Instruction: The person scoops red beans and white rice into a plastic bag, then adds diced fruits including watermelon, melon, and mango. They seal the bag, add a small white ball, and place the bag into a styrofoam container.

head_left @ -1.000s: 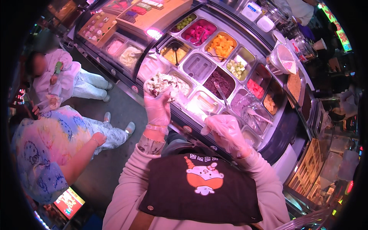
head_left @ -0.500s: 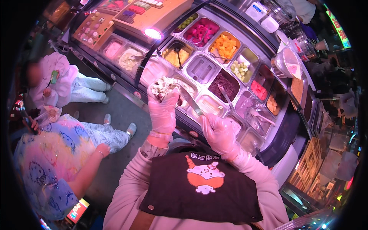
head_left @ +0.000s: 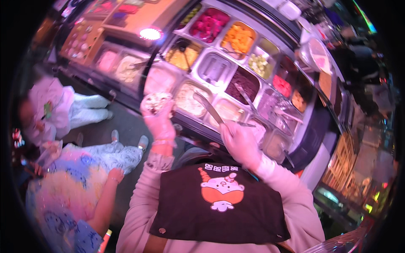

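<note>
My left hand (head_left: pixel 160 128), in a clear plastic glove, cups a round lump of creamy white food with dark patches (head_left: pixel 157 101) near the counter's front edge. In my gloved right hand (head_left: pixel 239 143) is a metal spatula (head_left: pixel 210 109), gripped by its handle. Its blade reaches over a metal tray of creamy white filling (head_left: pixel 190 103). I cannot tell whether the tip touches the filling. Beside that tray lie a pale pink tray (head_left: pixel 159 79) and another tray of pale filling (head_left: pixel 225 110).
Farther back are trays of magenta fruit (head_left: pixel 209 26), orange cubes (head_left: pixel 238 39) and dark purple filling (head_left: pixel 242 89). A wooden display (head_left: pixel 139 21) stands at the far left. Two people stand left of the counter, one in a tie-dyed top (head_left: pixel 76 181).
My left hand has moved left and down with the lump, away from the spatula. The spatula blade has left the lump and is now over the creamy white tray. The whole view has shifted somewhat.
</note>
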The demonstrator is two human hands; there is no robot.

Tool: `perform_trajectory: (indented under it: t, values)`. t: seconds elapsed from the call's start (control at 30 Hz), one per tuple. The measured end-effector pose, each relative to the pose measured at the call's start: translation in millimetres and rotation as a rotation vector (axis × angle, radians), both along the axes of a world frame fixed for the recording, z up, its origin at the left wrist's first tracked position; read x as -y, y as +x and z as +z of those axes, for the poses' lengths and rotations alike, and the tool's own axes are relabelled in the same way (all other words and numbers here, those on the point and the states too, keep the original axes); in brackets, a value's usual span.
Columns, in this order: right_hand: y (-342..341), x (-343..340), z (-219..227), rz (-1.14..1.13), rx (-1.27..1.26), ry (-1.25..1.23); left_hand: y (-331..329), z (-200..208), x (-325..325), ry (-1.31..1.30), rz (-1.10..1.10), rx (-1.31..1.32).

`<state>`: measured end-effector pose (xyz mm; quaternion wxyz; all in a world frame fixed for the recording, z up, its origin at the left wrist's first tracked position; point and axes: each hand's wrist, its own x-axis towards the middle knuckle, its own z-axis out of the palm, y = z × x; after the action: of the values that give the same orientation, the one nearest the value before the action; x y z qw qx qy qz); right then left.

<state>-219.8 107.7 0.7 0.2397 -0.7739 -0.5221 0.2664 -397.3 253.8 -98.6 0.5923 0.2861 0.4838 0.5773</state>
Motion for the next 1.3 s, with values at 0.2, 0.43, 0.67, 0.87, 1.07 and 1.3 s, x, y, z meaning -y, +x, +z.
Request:
perform_trajectory:
  t: [0.2,0.43,0.67,0.87,1.07,1.3]
  values:
    - [25,-62,-146,0.367,0.168,-0.272,-15,25,1,-0.233,-0.363,0.283]
    - [4,-36,-155,0.035,-0.01,-0.171,9,36,12,-0.28,-0.643,0.503]
    - [182,76,-131,-0.426,0.007,0.236,83,38,49,-0.256,-0.658,0.25]
    - [437,132,-171,-0.606,0.446,-0.165,153,28,85,-0.314,-0.746,0.184]
    - [483,119,-222,-0.305,0.378,-0.236,226,28,93,-0.411,-0.898,0.496]
    - [486,118,-212,-0.444,0.339,-0.156,291,20,90,-0.522,-0.925,0.57]
